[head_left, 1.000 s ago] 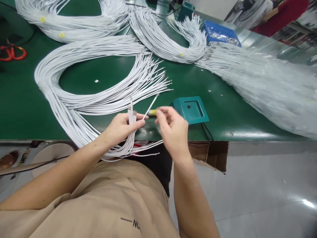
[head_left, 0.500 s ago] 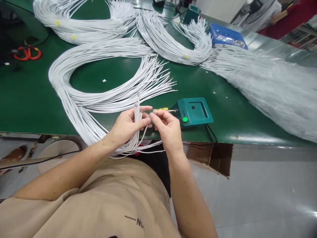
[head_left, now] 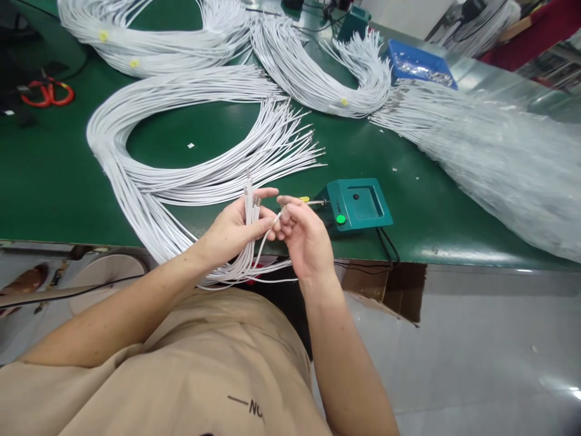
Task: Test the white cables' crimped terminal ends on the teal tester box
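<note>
Presently, the left hand (head_left: 233,227) is closed around a bunch of white wires (head_left: 249,242), held upright over the near edge of the green desk (head_left: 40,188); the lower ends of the bunch trail down toward the lap. The right hand (head_left: 305,233) pinches the tip of a single wire (head_left: 267,233) between thumb and fingers, just beside the left thumb. What sits on that tip is too small to make out.

Containers: a blue tray (head_left: 420,63) at the far right of the desk holds small metallic pieces, their kind not discernible. A teal box (head_left: 361,203) stands just right of the right hand, with a recessed top, a green button lit on its near corner and a black cord running off the desk edge. A thin tool with a yellow mark (head_left: 308,200) lies between hand and box, partly covered by the fingers.

A large loop of white wires (head_left: 136,175) lies on the desk behind the hands. Further bundles (head_left: 308,79) lie beyond, cut off by the top edge. A translucent bagged mass (head_left: 499,163) lies at right. Red scissors (head_left: 48,94) rest at far left.
</note>
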The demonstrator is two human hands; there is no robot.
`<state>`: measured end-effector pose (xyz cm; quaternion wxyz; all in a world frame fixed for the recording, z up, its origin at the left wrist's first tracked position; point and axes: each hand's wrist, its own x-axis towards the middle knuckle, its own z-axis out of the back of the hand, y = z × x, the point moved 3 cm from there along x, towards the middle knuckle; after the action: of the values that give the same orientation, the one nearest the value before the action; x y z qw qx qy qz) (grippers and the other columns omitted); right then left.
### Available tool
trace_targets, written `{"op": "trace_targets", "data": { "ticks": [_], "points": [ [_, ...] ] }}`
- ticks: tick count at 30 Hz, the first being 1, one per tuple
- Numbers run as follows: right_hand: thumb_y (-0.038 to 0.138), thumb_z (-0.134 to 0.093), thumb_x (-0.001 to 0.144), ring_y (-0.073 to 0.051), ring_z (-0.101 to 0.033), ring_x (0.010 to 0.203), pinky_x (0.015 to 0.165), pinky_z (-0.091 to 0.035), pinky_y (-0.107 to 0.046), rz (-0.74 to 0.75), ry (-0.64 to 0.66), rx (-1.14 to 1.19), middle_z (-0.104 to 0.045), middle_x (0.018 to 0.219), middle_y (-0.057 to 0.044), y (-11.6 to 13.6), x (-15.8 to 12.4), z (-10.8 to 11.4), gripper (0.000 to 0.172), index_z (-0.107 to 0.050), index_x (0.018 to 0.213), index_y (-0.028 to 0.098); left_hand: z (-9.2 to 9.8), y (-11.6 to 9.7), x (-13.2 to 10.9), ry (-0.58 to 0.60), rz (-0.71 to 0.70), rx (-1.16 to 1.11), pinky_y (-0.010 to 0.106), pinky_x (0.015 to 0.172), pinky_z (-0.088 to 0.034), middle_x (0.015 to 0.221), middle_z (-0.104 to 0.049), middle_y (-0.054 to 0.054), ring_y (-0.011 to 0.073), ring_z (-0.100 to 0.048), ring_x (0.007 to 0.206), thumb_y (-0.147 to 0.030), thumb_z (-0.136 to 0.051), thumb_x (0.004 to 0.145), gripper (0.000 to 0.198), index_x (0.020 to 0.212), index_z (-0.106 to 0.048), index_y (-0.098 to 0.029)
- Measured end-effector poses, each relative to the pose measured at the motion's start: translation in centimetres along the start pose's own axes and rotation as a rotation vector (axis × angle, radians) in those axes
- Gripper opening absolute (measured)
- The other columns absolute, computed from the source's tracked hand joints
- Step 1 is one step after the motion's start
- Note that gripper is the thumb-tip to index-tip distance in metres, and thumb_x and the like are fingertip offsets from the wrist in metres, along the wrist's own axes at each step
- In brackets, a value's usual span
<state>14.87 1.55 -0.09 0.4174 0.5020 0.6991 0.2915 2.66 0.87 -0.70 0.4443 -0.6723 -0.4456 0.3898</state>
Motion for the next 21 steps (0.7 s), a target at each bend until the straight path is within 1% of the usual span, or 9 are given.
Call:
{"op": "trace_targets", "data": {
  "ticks": [1, 2, 4, 6, 10, 15, 18, 21],
  "points": [
    [0.029, -0.059, 0.076, -0.008, -0.04, 0.052, 0.051, -0.036, -0.023, 0.038, 0.004, -0.042, -0.044, 0.06, 0.006, 0.4, 0.0, 0.0, 0.016, -0.066, 0.088, 0.02, 0.0, 0.1, 0.0, 0.014, 0.002, -0.005, 0.025, 0.066, -0.048, 0.076, -0.064, -0.001, 0.0113, -0.061, 0.065, -0.028, -0.068, 0.081, 0.056, 0.13, -0.044, -0.016],
    [0.03, -0.059, 0.077, -0.008, -0.041, 0.054, 0.053, -0.037, -0.023, 0.068, 0.018, -0.089, -0.045, 0.061, 0.006, 0.7, 0.0, 0.0, 0.016, -0.067, 0.088, 0.021, 0.1, 0.2, 0.0, 0.023, 0.006, -0.011, 0.025, 0.065, -0.047, 0.077, -0.064, -0.001, 0.0109, -0.061, 0.064, -0.027, -0.068, 0.081, 0.057, 0.132, -0.042, -0.017],
    [0.032, -0.061, 0.078, -0.009, -0.045, 0.056, 0.057, -0.038, -0.024, 0.096, 0.061, -0.177, -0.049, 0.061, 0.005, 1.1, 0.1, 0.1, 0.014, -0.068, 0.079, 0.02, 0.2, 0.3, 0.0, 0.031, 0.013, -0.028, 0.024, 0.065, -0.047, 0.076, -0.064, -0.001, 0.0105, -0.061, 0.064, -0.027, -0.068, 0.081, 0.059, 0.133, -0.042, -0.018],
    [0.033, -0.066, 0.077, -0.009, -0.048, 0.058, 0.059, -0.039, -0.024, 0.092, 0.07, -0.218, -0.054, 0.06, 0.004, 1.0, 0.1, 0.5, 0.014, -0.069, 0.073, 0.02, 0.3, 0.3, 0.0, 0.034, 0.016, -0.037, 0.023, 0.065, -0.047, 0.077, -0.063, -0.001, 0.0102, -0.06, 0.065, -0.026, -0.068, 0.081, 0.058, 0.132, -0.043, -0.019],
    [0.035, -0.072, 0.073, -0.01, -0.052, 0.064, 0.064, -0.043, -0.025, 0.067, 0.006, -0.175, -0.062, 0.069, 0.002, 0.2, 0.0, 1.4, 0.016, -0.072, 0.08, 0.019, 0.4, 0.3, 0.0, 0.043, -0.007, -0.022, 0.023, 0.066, -0.047, 0.08, -0.062, -0.001, 0.0098, -0.06, 0.067, -0.026, -0.066, 0.083, 0.051, 0.13, -0.047, -0.019],
    [0.027, -0.073, 0.071, -0.008, -0.053, 0.065, 0.066, -0.044, -0.024, 0.042, -0.016, -0.076, -0.066, 0.075, 0.001, -0.3, -0.3, 1.6, 0.015, -0.074, 0.084, 0.018, 0.3, 0.2, 0.1, 0.028, -0.038, 0.022, 0.023, 0.068, -0.048, 0.08, -0.06, -0.001, 0.01, -0.06, 0.069, -0.026, -0.065, 0.083, 0.046, 0.127, -0.052, -0.019],
    [0.024, -0.073, 0.069, -0.008, -0.054, 0.064, 0.065, -0.045, -0.024, -0.018, -0.025, -0.041, -0.065, 0.073, 0.001, -0.1, -0.4, 1.6, 0.015, -0.074, 0.083, 0.017, 0.1, -0.1, 0.1, 0.01, -0.054, 0.085, 0.025, 0.072, -0.048, 0.078, -0.058, -0.001, 0.0113, -0.059, 0.071, -0.025, -0.064, 0.082, 0.045, 0.126, -0.055, -0.017],
    [0.022, -0.072, 0.067, -0.009, -0.054, 0.061, 0.062, -0.046, -0.024, -0.121, 0.001, -0.005, -0.063, 0.067, 0.001, -0.2, -0.4, 1.5, 0.009, -0.071, 0.073, 0.016, 0.0, -0.6, 0.0, 0.0, -0.079, 0.222, 0.026, 0.077, -0.047, 0.081, -0.061, 0.001, 0.0129, -0.058, 0.075, -0.026, -0.064, 0.082, 0.041, 0.122, -0.06, -0.018]
  ]
}}
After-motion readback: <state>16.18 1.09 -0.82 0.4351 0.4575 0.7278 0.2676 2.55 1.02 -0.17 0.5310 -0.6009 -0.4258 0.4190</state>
